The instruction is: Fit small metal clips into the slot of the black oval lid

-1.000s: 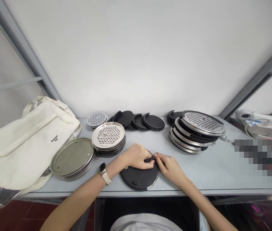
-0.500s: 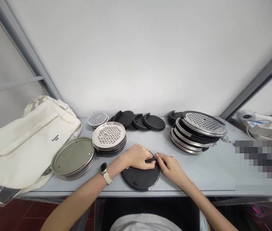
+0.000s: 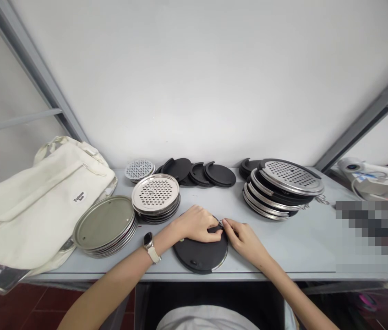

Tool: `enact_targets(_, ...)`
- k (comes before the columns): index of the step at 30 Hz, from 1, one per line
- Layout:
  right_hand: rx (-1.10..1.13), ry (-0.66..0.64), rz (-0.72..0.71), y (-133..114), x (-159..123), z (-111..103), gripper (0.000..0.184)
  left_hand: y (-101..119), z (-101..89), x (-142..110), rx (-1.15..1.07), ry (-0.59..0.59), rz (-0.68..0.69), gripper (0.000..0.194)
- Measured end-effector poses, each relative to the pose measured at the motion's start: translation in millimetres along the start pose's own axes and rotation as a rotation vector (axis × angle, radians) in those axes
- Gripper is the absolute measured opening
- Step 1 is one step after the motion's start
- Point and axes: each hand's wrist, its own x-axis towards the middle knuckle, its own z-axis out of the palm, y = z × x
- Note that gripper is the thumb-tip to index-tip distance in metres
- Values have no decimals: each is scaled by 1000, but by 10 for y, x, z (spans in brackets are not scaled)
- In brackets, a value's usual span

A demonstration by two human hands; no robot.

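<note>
A round black disc [image 3: 200, 254] lies near the front edge of the table, with a strip of metal rim showing at its lower right. My left hand [image 3: 199, 224] lies over the disc's far part with its fingers curled, gripping it near the far right edge. At that same edge my right hand [image 3: 243, 236] pinches a small piece of bent metal wire [image 3: 220, 223] between thumb and finger. How the wire joins the disc is hidden by the fingers.
To the left stand stacks of olive round plates [image 3: 106, 224] and perforated grater discs [image 3: 155, 195], beside a white bag [image 3: 42, 201]. Black round covers [image 3: 219, 175] lie along the wall. Black-and-metal grater assemblies [image 3: 290, 176] are piled at right.
Both hands stay in nearly the same place on the disc. The right fingertips have shifted very slightly at the wire.
</note>
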Motion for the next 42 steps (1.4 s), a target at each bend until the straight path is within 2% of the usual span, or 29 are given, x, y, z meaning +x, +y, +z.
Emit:
enact_targets(12, 55, 26, -3, 5, -16, 3, 37, -54, -31, 2, 24, -1, -8, 34)
enact_targets(42, -128, 11, -45, 4, 0, 21, 35, -6, -15, -9, 29, -27, 43, 38)
